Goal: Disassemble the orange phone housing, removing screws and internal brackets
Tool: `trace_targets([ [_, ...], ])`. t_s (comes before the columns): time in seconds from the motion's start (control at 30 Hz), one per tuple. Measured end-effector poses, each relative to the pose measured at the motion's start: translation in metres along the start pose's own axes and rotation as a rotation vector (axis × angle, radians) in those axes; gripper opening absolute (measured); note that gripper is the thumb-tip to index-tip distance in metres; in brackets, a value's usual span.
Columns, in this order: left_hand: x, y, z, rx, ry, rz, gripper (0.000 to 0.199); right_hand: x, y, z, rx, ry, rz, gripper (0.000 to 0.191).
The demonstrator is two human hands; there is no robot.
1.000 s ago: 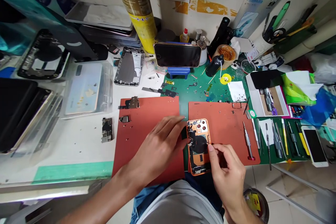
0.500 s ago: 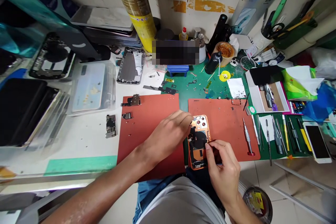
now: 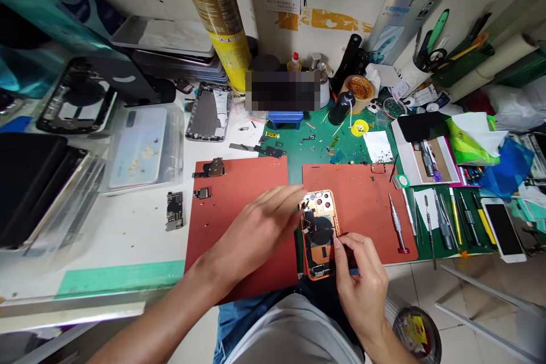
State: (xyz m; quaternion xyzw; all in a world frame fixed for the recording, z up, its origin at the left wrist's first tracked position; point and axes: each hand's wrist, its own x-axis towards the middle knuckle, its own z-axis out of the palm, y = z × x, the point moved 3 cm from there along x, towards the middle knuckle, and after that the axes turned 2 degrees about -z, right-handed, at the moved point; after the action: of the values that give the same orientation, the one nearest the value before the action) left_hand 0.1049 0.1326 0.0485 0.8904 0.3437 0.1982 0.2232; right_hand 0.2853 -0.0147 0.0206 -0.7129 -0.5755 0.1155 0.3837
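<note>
An orange phone housing [image 3: 325, 251] lies between the two red mats, its inside facing up, with a dark round pad in its middle and camera holes at the top. My left hand [image 3: 264, 219] is at its upper left edge, back of the hand up, fingers bent together; the fingertips are hidden, so what they hold cannot be made out. My right hand [image 3: 362, 273] pinches the housing's right edge between thumb and fingers.
Camera modules [image 3: 215, 167] sit on the left red mat [image 3: 239, 182]; a logic board [image 3: 174, 211] lies left of it. A screwdriver [image 3: 397, 224] rests on the right mat, with more tools beyond. Behind stand a spray can [image 3: 217, 17] and a black bottle [image 3: 341, 107].
My left hand has drawn slightly left, away from the housing's top edge. My right hand keeps its pinch. The whole view has shifted a little.
</note>
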Motion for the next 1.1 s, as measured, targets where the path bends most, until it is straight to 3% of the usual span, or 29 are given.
trace_targets([
  [0.1, -0.022, -0.005, -0.016, 0.024, 0.095, -0.099, 0.02, -0.007, -0.002, -0.003, -0.044, 0.032, -0.053, 0.01],
  [0.2, -0.049, -0.009, -0.019, 0.028, 0.138, -0.174, 0.027, -0.016, -0.006, -0.002, -0.126, 0.05, -0.099, 0.012],
  [0.3, -0.071, -0.011, -0.011, 0.042, 0.164, -0.16, 0.039, -0.026, -0.015, 0.007, -0.232, 0.025, -0.094, 0.052],
  [0.37, -0.081, -0.014, -0.002, 0.043, 0.16, -0.145, 0.038, -0.031, -0.02, 0.016, -0.296, 0.001, -0.068, 0.063],
  [0.5, -0.09, -0.022, 0.011, 0.048, 0.16, -0.109, 0.034, -0.034, -0.022, 0.028, -0.327, -0.003, -0.05, 0.046],
  [0.6, -0.09, -0.026, 0.013, 0.066, 0.205, -0.065, 0.035, -0.031, -0.018, 0.026, -0.313, -0.006, -0.077, 0.042],
  [0.77, -0.089, -0.027, 0.013, 0.101, 0.226, 0.013, 0.033, -0.023, -0.011, 0.008, -0.269, -0.021, -0.113, 0.053],
  [0.83, -0.09, -0.029, 0.013, 0.108, 0.244, 0.043, 0.03, -0.012, -0.002, -0.005, -0.229, 0.003, -0.078, 0.044],
  [0.9, -0.093, -0.034, 0.013, 0.105, 0.267, 0.055, 0.026, 0.005, 0.013, -0.024, -0.215, 0.069, -0.005, 0.028],
  [1.1, -0.099, -0.049, 0.014, 0.058, 0.134, 0.103, 0.026, 0.079, 0.073, -0.066, -0.272, 0.144, 0.175, 0.031],
])
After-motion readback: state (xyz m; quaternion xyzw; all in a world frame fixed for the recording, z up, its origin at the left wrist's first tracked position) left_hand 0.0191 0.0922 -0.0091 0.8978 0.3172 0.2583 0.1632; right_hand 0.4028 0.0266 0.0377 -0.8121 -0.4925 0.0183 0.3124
